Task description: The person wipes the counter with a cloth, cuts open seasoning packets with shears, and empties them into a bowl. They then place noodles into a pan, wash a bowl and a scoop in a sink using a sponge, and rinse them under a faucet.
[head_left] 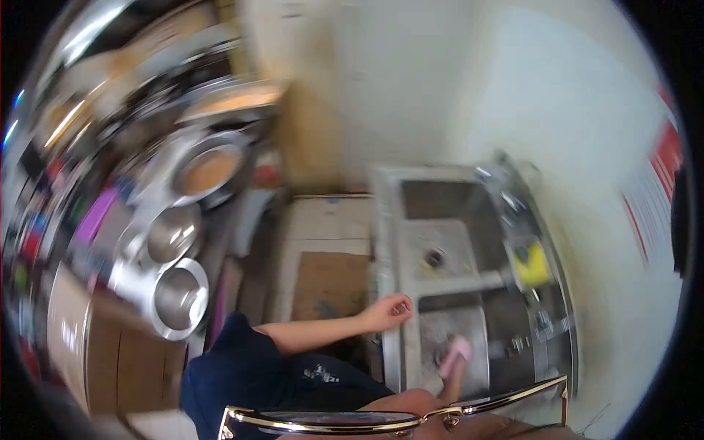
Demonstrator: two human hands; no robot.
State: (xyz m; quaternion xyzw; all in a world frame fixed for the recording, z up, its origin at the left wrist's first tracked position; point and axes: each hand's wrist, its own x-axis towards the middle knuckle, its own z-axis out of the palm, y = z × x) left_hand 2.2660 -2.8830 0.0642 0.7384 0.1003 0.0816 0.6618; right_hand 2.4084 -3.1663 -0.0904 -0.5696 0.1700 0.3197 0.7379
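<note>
My left hand (pixel 389 312) is at the near rim of the double metal sink (pixel 408 284), its fingers curled in, and I see nothing in them. My right hand reaches down into the nearer basin (pixel 480 330). A pink soft-looking item (pixel 456 355) is at the end of that arm and covers most of the hand; blur hides whether it is a cloth, a sponge or a glove. The farther basin (pixel 440 246) has a dark drain with yellowish bits around it. Behind the basins, a yellow item (pixel 531 265) lies on the sink's back ledge.
Metal pots (pixel 181 297), a pan of orange-brown food (pixel 211 170) and a tray (pixel 242 97) crowd the counter on the left. A cardboard box (pixel 110 352) stands at lower left. Flat cardboard (pixel 330 284) lies on the tiled floor. A pale wall (pixel 587 147) rises behind the sink.
</note>
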